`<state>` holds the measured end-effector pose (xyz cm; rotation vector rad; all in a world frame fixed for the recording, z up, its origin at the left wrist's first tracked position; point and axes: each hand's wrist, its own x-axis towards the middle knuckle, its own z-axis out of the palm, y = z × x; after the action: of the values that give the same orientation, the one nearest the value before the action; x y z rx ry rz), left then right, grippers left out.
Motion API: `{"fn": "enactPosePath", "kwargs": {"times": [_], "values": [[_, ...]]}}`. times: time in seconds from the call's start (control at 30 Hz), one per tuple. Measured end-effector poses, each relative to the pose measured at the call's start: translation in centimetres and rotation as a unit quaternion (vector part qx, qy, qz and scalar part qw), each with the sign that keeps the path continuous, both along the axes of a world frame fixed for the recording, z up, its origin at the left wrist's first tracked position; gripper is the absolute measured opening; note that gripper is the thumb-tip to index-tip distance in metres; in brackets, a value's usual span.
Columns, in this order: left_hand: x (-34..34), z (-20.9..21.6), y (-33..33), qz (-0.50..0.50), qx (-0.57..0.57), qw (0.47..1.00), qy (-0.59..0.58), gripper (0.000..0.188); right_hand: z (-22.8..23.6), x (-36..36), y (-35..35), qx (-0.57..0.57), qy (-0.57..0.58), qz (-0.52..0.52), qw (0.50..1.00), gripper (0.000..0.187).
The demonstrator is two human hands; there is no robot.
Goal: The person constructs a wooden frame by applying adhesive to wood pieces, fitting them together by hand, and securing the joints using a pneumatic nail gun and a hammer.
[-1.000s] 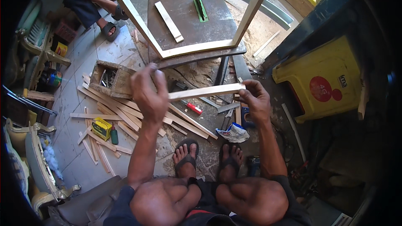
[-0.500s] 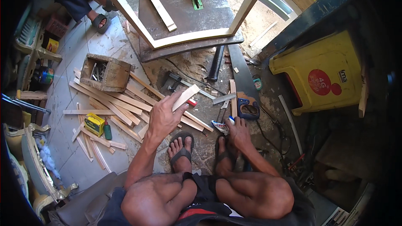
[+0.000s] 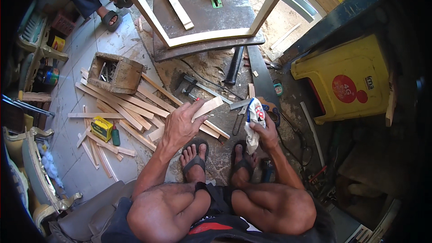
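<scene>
My left hand (image 3: 181, 125) grips a short pale wooden strip (image 3: 208, 108), which points up and to the right; a bit of something red shows by its fingers. In my right hand (image 3: 267, 136) is a crumpled white squeeze tube (image 3: 255, 111) with blue and red marks, held upright with its lower end squashed. Behind that hand lies a handsaw (image 3: 263, 74) on the floor, its handle partly covered. A metal square (image 3: 240, 104) and another wooden strip (image 3: 251, 91) rest close to the tube. Left of my left hand spreads a pile of wooden strips (image 3: 130, 107).
A wooden box (image 3: 121, 75) of small metal pieces sits on the pile, near a yellow box (image 3: 101, 128) and a green bottle (image 3: 116, 137). Ahead stands a saw table (image 3: 198, 0) bearing a wooden frame (image 3: 211, 37). A yellow plastic stool (image 3: 355, 69) is at right; another person's foot (image 3: 109, 19) is far left.
My right hand has lifted the tube from near the floor and turned it upright. My left hand, still holding the wooden strip, has shifted slightly right.
</scene>
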<state>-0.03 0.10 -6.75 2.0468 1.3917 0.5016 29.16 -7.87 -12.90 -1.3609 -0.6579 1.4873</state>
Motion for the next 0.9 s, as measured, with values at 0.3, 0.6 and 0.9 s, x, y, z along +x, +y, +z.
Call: {"fn": "enactPosePath", "kwargs": {"times": [0.3, 0.6, 0.9], "values": [[0.1, 1.4, -0.2, -0.022, 0.051, 0.998, 0.024, 0.047, 5.3, -1.9, 3.7, 0.024, 0.024, 0.122, 0.992, 0.051], [0.0, 0.9, -0.1, -0.044, 0.093, 0.994, 0.033, 0.049, 6.9, -3.3, 3.4, 0.028, -0.089, 0.184, 0.978, 0.057], [0.6, 0.9, -0.2, -0.07, 0.12, 0.99, -0.005, 0.05, 5.6, -2.9, 2.8, 0.042, -0.118, 0.147, 0.981, 0.042]]}}
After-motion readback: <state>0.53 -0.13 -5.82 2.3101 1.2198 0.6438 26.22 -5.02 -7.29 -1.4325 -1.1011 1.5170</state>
